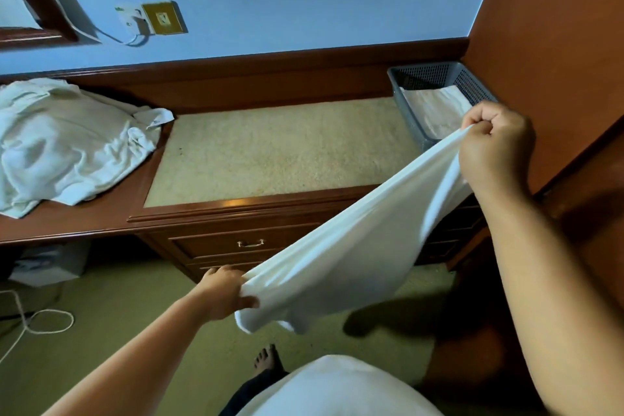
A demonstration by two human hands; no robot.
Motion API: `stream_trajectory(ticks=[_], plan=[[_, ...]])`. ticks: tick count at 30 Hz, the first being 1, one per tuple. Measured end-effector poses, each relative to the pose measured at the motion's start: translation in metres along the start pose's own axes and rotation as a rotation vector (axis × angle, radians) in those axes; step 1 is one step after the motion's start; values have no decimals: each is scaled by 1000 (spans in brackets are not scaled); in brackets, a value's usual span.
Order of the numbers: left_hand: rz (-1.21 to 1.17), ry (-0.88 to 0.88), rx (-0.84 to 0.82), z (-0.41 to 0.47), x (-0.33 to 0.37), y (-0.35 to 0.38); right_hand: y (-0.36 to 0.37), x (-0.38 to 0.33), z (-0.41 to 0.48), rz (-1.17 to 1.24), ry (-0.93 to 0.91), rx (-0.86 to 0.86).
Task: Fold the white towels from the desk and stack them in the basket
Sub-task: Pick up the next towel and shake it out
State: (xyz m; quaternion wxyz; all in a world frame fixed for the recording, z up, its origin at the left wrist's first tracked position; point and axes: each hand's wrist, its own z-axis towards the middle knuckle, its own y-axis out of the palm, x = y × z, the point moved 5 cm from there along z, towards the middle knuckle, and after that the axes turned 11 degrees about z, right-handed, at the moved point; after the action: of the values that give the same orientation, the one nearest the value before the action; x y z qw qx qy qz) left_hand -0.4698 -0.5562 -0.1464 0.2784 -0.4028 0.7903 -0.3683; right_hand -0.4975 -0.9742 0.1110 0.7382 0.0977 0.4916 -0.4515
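Left hand [225,294] and right hand [494,142] each clamped on end of white cloth towel [354,246], stretched in air before wooden counter [236,209]; grey plastic mesh basket [472,81] holds folded towel [432,111].

Showing: one grey basket [439,76], one desk [236,209], two hands, one stretched towel [354,246]; heaped towels [64,142] possibly numbering several.

i only have the one head view: it looks forward and steeply down from above onto the tabletop [270,152], the floor [118,314] close below, wide-angle.
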Motion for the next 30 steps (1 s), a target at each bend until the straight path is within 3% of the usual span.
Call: stream_trajectory(ticks=[5,7,11,13,17,21,23,26,30], plan=[[-199,-326,210,-21,-65,7,-10,33,-7,-16,123,19],[-174,-476,292,-33,-92,7,-8,38,-15,-12,140,-5],[-209,-576,435,-37,-106,-10,6,33,-33,25,97,-82],[-322,-490,588,-35,-90,-41,27,25,-46,55,19,-279],[-465,-158,857,-51,-17,-129,76,11,-98,85,-37,-858],[-492,165,1006,-85,50,-198,99,-4,-139,117,114,-1086],[-480,268,1041,-100,70,-217,102,-12,-148,100,108,-1134],[-418,360,1089,-109,72,-227,99,-15,-143,34,-23,-1032],[-30,233,980,-72,44,-203,78,-16,-123,-30,-166,-807]])
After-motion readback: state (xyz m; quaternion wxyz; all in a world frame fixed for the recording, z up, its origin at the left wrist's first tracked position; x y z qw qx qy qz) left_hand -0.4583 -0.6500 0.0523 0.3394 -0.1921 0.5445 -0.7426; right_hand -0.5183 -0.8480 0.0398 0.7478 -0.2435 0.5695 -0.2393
